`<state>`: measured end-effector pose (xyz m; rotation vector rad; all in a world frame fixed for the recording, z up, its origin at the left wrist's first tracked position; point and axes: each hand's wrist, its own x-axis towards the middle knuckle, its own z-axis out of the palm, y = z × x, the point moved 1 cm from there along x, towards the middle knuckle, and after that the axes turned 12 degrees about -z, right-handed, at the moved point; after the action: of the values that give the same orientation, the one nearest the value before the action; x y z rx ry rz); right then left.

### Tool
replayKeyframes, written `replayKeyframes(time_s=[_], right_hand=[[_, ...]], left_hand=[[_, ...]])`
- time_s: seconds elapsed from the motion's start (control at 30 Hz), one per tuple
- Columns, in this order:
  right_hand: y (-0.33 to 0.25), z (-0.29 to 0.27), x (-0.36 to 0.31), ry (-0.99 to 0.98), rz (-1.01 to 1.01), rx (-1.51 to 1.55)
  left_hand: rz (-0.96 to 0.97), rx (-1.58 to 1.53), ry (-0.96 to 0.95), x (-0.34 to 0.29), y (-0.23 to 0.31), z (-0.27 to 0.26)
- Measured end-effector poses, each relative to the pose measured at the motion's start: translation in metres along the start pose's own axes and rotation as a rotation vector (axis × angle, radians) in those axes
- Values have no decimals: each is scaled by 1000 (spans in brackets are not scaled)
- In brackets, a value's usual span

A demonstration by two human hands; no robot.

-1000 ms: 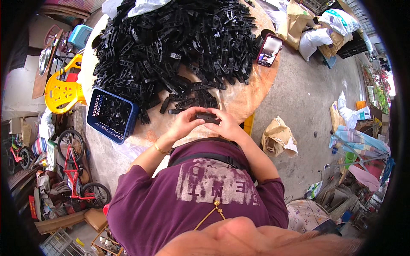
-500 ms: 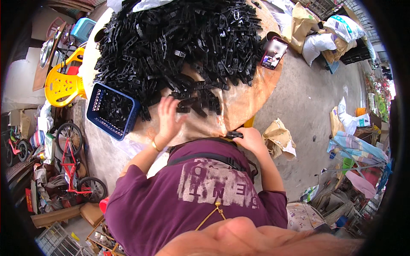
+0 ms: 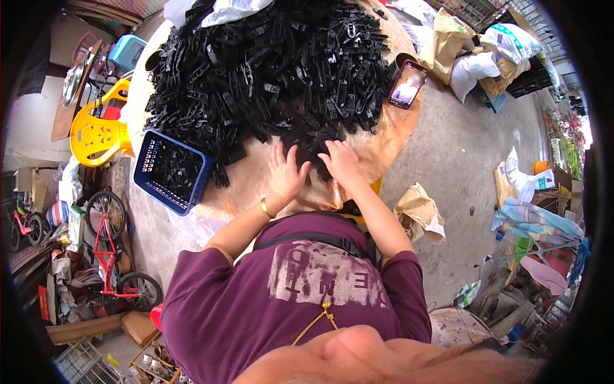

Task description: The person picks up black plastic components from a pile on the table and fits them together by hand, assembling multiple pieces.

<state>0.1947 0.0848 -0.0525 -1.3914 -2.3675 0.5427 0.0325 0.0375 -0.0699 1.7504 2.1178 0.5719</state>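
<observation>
A big heap of slim black plastic pieces, clip-like in shape (image 3: 268, 77), covers the far part of the round table (image 3: 252, 173). My left hand (image 3: 286, 176) is open over the table's near edge, fingers spread, with nothing in it. To its right, my right hand (image 3: 342, 161) reaches to the near edge of the heap. Its fingers are apart, and the fingertips rest at some of the black pieces. A blue basket (image 3: 203, 168) at the table's left side holds more small black pieces.
A phone (image 3: 407, 84) leans at the table's right edge. On the left stand a yellow chair (image 3: 96, 134) and a red bicycle (image 3: 105, 256). Crumpled brown paper (image 3: 419, 211) lies on the floor to the right, with filled sacks (image 3: 474, 72) farther back.
My right hand has moved from the table's near edge, where it held a black piece, up to the heap. My left hand has shifted right and nearer my body, still open.
</observation>
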Motion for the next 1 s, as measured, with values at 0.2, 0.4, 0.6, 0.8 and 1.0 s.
replayKeyframes(time_s=[0.2,0.4,0.6,0.8,1.0], right_hand=[[14,16,-4,177,103,210],[7,-7,-21,33,412,1210],[-13,-30,-52,12,452,1652],[-19,-34,-64,-61,386,1641],[-24,-45,-70,42,251,1458]], left_hand=[[354,-232,180,71,0,-37],[438,208,199,158,5,-19],[702,671,332,192,14,-14],[849,529,287,195,25,-27],[-1,-537,-287,135,32,-37]])
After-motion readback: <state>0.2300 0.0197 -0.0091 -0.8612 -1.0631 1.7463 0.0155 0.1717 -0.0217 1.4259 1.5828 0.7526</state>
